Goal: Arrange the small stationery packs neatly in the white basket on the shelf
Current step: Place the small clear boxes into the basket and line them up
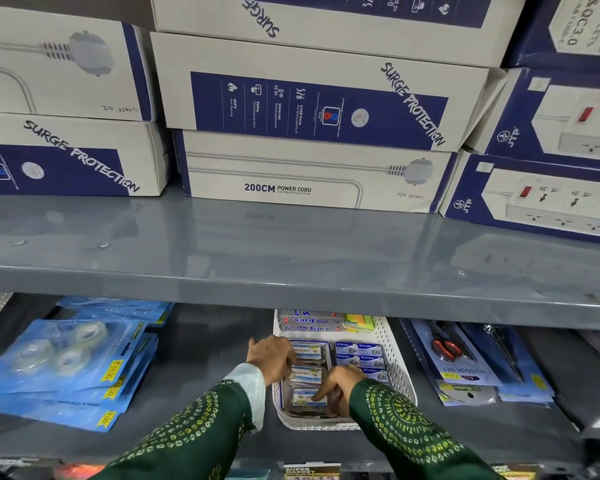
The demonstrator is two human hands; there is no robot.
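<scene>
The white perforated basket [397, 362] stands on the lower shelf, below centre. Inside it, a left column of clear small packs with white-and-blue labels [307, 351] runs front to back. Beside them lie blue-and-white staple boxes [359, 353], and at the back silver Seltek boxes [309, 323] and yellow-green sticky notes [361, 322]. My left hand [271, 356] rests over the basket's left wall, fingers on the middle clear pack [305, 374]. My right hand [340, 386] is inside the basket, fingers pressing the front clear pack [305, 398]. Both sleeves are dark green with a yellow pattern.
Blue tape packs [66, 362] are stacked to the left of the basket. Scissor-set cards [465, 362] lie to its right. A grey upper shelf [291, 258] overhangs the basket's back and carries large white-and-blue surge protector boxes [309, 102].
</scene>
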